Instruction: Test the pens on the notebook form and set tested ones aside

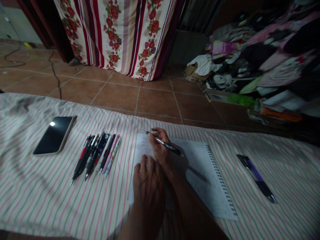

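Note:
A spiral notebook (pixel 200 173) lies open on the striped sheet (pixel 37 193). My right hand (pixel 160 146) is closed round a black pen (pixel 166 145), its tip on the upper left of the page. My left hand (pixel 147 186) lies flat on the lower left of the notebook with fingers stretched out, holding nothing. A row of several pens (pixel 96 155) lies side by side to the left of the notebook.
A dark phone (pixel 53 135) lies face up at the far left. Two pens, purple and black (pixel 256 176), lie right of the notebook. Beyond the sheet are a tiled floor (pixel 155 100), a floral curtain (pixel 120 33) and a heap of clothes (pixel 262 56).

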Available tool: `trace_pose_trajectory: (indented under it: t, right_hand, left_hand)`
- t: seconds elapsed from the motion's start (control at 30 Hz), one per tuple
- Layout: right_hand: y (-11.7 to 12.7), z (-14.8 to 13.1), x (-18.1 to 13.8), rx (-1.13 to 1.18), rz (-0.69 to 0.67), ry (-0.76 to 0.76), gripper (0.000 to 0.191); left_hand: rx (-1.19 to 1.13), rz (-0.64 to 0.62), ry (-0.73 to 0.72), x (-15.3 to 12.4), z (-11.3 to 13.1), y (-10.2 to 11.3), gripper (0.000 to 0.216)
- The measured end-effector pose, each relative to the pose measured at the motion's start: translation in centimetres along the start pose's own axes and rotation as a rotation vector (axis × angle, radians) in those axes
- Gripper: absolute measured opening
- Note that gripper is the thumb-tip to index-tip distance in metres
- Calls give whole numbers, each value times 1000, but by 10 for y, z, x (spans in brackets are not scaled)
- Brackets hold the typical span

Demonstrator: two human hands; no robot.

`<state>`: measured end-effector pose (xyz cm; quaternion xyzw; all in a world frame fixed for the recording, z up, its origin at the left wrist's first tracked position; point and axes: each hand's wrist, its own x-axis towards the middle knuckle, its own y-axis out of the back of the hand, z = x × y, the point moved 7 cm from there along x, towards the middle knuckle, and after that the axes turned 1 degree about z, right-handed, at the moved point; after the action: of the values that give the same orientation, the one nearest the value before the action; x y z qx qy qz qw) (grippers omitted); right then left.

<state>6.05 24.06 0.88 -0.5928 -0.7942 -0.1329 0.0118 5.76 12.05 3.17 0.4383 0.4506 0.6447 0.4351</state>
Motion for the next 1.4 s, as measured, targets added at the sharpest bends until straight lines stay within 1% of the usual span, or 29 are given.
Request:
trace_pose_trajectory:
  t: [0.1,0.27,0.47,0.63,0.77,0.87,0.97,1.07,1.17,1.23,1.33,1.4]
  right_hand:
    - [8,-6,0,10,98,21,21]
    - [9,-7,2,-2,126,34,22]
    - [12,3,3,48,208,105,29]
    - [15,2,0,50,245,157,33]
    - [26,-11,-3,-1,304,226,39]
    - [33,-29,-4,-39,302,297,43]
    - [41,-42,-6,-91,298,320,45]
    - [49,-45,-11,-158,272,287,45]
    - [63,-43,-18,-215,265,204,43]
    - [77,-40,-22,-210,247,128,42]
    - [104,-41,-31,-154,201,25,42]
    - [127,-42,-40,-166,221,-40,44]
  left_hand:
    - [13,20,-2,-1,-1,-1,30]
    - [27,100,-10,-2,-2,-1,29]
    - [28,118,13,-2,-3,-2,26]
    - [38,140,19,-5,-3,-4,25]
    - [49,166,16,-5,-4,-5,23]
    - [43,173,15,-5,-6,-5,21]
    - [30,173,14,-5,-6,-4,21]
    - [29,173,28,-6,-8,-2,21]
    - [25,164,19,-5,-9,1,20]
    - [14,139,-5,-2,-8,4,20]
    - [-4,49,44,4,-11,9,17]
    - [-20,5,68,7,-10,13,20]
